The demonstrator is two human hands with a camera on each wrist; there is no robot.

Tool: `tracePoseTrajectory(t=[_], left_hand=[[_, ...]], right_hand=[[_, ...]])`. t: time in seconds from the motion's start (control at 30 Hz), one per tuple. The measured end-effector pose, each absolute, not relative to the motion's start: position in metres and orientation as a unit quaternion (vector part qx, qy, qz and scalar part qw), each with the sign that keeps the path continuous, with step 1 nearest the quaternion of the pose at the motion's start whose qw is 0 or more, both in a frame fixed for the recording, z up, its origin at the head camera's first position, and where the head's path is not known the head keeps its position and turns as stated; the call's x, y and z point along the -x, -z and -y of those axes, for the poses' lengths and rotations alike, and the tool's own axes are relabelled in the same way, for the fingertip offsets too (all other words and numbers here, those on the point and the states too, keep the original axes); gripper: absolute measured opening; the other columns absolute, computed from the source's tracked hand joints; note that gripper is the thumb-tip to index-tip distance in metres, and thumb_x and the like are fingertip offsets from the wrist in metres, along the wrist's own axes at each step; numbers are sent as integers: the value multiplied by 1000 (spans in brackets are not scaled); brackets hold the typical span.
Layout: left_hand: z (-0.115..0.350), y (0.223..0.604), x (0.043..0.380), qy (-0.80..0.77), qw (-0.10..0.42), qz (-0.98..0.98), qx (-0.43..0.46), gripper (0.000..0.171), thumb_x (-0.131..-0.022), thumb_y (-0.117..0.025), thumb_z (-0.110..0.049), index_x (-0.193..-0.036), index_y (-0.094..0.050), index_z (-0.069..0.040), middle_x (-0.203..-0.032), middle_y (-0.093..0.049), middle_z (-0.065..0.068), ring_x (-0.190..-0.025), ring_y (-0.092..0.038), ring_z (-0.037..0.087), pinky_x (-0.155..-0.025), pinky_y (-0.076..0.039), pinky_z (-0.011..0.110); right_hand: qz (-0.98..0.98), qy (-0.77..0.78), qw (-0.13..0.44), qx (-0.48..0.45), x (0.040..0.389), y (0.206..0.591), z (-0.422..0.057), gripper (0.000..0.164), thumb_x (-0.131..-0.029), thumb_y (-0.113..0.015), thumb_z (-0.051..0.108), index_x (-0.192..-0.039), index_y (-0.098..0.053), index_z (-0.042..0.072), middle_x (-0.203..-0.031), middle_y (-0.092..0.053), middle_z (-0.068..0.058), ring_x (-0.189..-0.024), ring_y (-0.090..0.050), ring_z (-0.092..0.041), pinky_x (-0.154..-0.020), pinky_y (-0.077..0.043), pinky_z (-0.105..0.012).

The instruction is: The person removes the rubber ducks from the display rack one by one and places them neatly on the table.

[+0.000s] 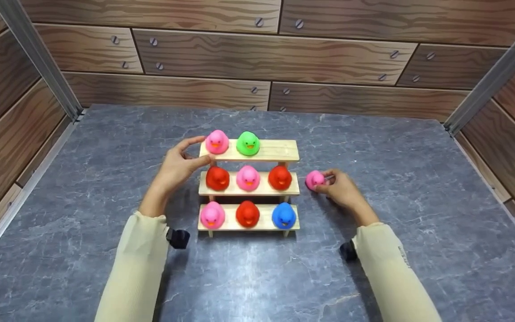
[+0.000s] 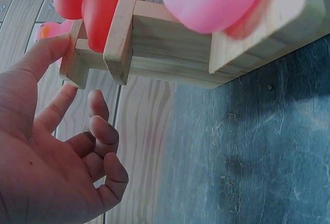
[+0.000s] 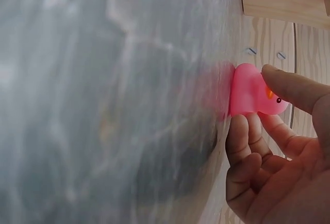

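A three-tier wooden display stand (image 1: 280,150) holds several rubber ducks. My left hand (image 1: 178,162) grips the left end of its top tier between thumb and forefinger, the other fingers loosely curled (image 2: 105,131). Beside that grip sits a pink duck (image 1: 217,142), then a green duck (image 1: 248,143). The middle tier carries a red duck (image 1: 217,178), a pink duck (image 1: 248,178) and another red duck (image 1: 280,178). To the right of the stand, my right hand (image 1: 341,188) pinches a pink rubber duck (image 3: 252,91) whose base touches the tabletop.
On the bottom tier stand a pink duck (image 1: 213,215), a red duck (image 1: 247,214) and a blue duck (image 1: 284,216). The grey marbled tabletop (image 1: 248,286) is enclosed by wood-patterned walls (image 1: 257,56) at the back and sides.
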State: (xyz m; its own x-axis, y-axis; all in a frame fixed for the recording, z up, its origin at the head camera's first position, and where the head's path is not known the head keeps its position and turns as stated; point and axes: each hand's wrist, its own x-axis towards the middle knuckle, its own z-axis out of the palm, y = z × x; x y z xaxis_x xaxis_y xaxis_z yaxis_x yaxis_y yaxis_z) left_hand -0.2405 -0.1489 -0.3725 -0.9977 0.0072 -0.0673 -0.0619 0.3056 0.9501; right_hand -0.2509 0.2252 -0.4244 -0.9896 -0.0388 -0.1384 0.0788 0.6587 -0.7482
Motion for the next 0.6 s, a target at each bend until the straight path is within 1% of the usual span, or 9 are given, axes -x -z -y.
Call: tracePoseTrajectory(t=[0.1,0.33,0.47,0.6], left_hand=[[148,373,240,-590,30,-806,19,59,-82,-75,-22,-137,-53,-20,-65,-51,-4,-61,-41,8,-56,-28,23],[148,371,241,-580,35,-814,19,60,-83,-75,-24,-138,-52,-20,-68,-48,-3,-62,-41,11,-57,-30,23],[149,372,241,-582,38,-812,20,59,-83,-75,-24,-138,-53,-21,-68,-51,-2,-61,-40,10,-55,-29,23],[149,373,241,-583,38,-811,20,60,-83,-75,-24,-138,-52,-20,-71,-54,-1,-64,-43,10,-56,-30,23]], right_hand=[[-908,412,73,-14,251,424,-225,46,-85,-69,12,-121,-51,-10,-80,-51,-2,-63,-47,-7,-57,-41,-19],[-905,418,81,-14,251,424,-227,48,-86,-68,12,-124,-49,-10,-84,-52,-4,-67,-48,-8,-60,-42,-20],[-902,424,83,-13,250,423,-228,50,-86,-69,12,-126,-48,-9,-85,-53,-4,-68,-48,-7,-60,-44,-19],[-897,434,85,-14,250,422,-230,51,-86,-70,13,-127,-48,-9,-89,-52,-5,-72,-50,-8,-63,-48,-20]])
